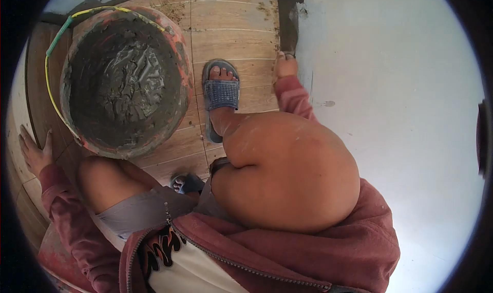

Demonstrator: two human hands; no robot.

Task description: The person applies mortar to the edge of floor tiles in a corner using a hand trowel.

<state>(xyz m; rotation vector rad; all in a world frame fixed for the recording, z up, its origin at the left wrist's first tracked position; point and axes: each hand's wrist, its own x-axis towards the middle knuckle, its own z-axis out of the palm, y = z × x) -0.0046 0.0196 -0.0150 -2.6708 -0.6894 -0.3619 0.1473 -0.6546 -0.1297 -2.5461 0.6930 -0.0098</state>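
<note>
- I see the right hand [286, 64] reaching forward past the raised knee [308, 164], at the near end of a grey mortar strip [288, 31] along the foot of the pale wall [390, 87].
- Its fingers look bent and close together against that strip; from where I sit I cannot tell whether they grip a tool or only touch the mortar.
- I have the left hand [35, 152] far off to the other side, set on a wood-patterned surface, its thumb held away from the fingers and nothing visible in its grasp.
- Between my two hands, nearer the left one, stands the bucket [181, 57], its reddish rim caked with grey.
- Inside it I look down on wet mortar [131, 82], its surface glossy and ridged in the middle, with more smeared over the inner wall.
- The bucket's yellow handle [49, 87], with a green sleeve on part of it, lies over toward the left side of the rim.
- I make out wood-look floor tiles [236, 41] underneath, with brownish crumbs scattered near the far edge.
- One foot, in a blue sandal [223, 95], is planted just right of the bucket; another sandal [191, 183] shows partly, closer to the body.
</note>
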